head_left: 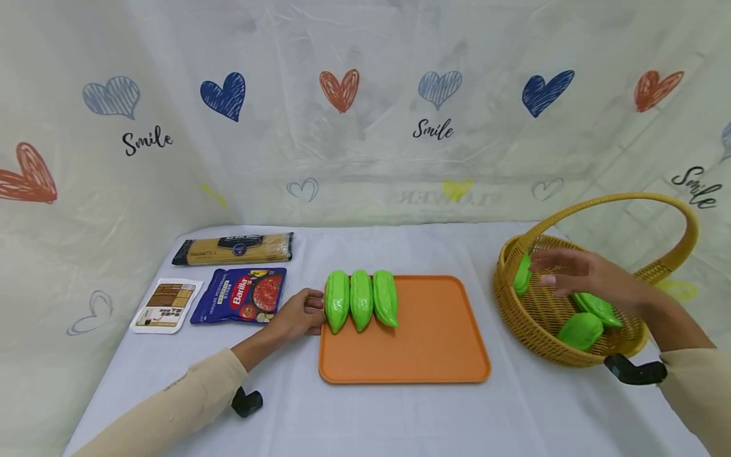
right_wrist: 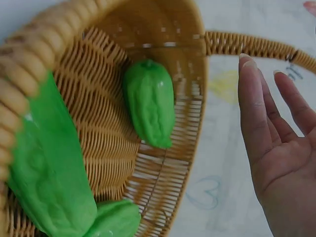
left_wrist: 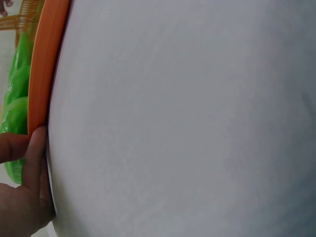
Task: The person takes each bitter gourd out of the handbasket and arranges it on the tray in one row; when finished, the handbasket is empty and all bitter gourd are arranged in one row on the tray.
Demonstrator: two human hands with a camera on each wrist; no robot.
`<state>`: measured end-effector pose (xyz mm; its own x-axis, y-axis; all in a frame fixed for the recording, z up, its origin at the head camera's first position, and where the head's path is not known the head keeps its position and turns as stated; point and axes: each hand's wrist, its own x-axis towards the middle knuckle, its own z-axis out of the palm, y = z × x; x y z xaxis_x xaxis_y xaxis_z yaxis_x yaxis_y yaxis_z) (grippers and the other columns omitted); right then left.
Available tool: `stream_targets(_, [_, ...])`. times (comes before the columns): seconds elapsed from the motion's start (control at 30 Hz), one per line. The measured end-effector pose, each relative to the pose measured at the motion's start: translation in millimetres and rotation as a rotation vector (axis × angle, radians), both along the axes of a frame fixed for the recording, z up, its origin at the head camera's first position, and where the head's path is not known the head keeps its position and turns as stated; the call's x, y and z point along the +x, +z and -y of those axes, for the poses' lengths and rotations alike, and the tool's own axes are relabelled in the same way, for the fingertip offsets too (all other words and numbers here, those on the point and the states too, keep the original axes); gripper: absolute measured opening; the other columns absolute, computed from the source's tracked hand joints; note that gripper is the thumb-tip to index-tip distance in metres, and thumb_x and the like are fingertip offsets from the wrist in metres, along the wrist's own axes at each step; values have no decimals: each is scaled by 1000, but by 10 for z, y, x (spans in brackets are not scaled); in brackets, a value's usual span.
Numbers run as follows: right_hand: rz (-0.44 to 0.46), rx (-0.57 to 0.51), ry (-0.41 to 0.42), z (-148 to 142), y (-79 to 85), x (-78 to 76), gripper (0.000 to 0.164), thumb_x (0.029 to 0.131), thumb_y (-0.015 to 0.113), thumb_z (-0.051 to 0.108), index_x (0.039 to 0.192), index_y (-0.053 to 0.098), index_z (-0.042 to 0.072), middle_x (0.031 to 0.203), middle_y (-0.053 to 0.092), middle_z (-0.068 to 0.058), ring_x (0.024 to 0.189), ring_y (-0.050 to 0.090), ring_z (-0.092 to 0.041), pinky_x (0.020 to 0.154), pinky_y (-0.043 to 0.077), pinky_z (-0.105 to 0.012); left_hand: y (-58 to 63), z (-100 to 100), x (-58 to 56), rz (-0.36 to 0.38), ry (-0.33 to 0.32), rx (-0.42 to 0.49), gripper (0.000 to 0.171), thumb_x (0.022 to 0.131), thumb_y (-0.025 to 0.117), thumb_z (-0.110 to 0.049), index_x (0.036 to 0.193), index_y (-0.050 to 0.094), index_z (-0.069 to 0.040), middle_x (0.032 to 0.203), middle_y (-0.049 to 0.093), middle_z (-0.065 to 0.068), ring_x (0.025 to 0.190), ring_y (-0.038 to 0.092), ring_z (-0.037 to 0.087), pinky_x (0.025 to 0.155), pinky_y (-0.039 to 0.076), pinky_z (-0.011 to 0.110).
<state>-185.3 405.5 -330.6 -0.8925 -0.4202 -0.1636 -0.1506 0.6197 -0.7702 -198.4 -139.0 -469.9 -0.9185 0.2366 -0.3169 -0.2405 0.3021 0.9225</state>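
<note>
Three ridged green toy gourds [head_left: 361,301] lie side by side along the left part of an orange tray [head_left: 436,346]. My left hand [head_left: 299,313] pinches the tray's left edge, beside the leftmost gourd; the left wrist view shows thumb and forefinger meeting at the rim [left_wrist: 43,64]. Over the wicker basket [head_left: 531,336] at the right is my right hand [head_left: 588,279], its fingers extended and holding nothing. Several more green gourds sit inside the basket, one against its far wall [right_wrist: 149,103] and a larger one [right_wrist: 52,168] close to the wrist camera.
Left of the tray lie a spaghetti pack [head_left: 234,249], a blue Barilla pouch [head_left: 241,296] and a white labelled packet [head_left: 167,306]. The basket's tall handle [head_left: 617,198] arches over its right side. A heart-printed curtain [head_left: 365,158] hangs behind the white-covered table [head_left: 400,419].
</note>
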Motion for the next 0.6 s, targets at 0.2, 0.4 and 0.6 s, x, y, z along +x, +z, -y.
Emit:
stream_targets(0.2, [21,101,-65,-47,-24,-218,58,102,56,28,152,35,8,141,54,-5,109,64,-2,82,61,-31,1,10,13,-1,-2,-15,57,90,64,-2,143,43,0,130,53,19,113,61,28,79,64,35])
stream_targets(0.4, [53,138,-101,-96,-115,-427,62,102,56,33,152,32,4,146,46,-26,101,65,0,86,60,-37,-4,15,13,2,2,-12,56,90,64,-2,142,44,0,130,53,19,113,62,28,78,64,35])
stream_targets(0.6, [72,169,-117,-146,-234,-591,58,102,56,37,145,38,3,144,45,-28,107,66,-11,91,60,-46,6,19,14,-8,-22,11,58,90,62,-2,143,41,3,131,51,21,113,61,29,79,64,36])
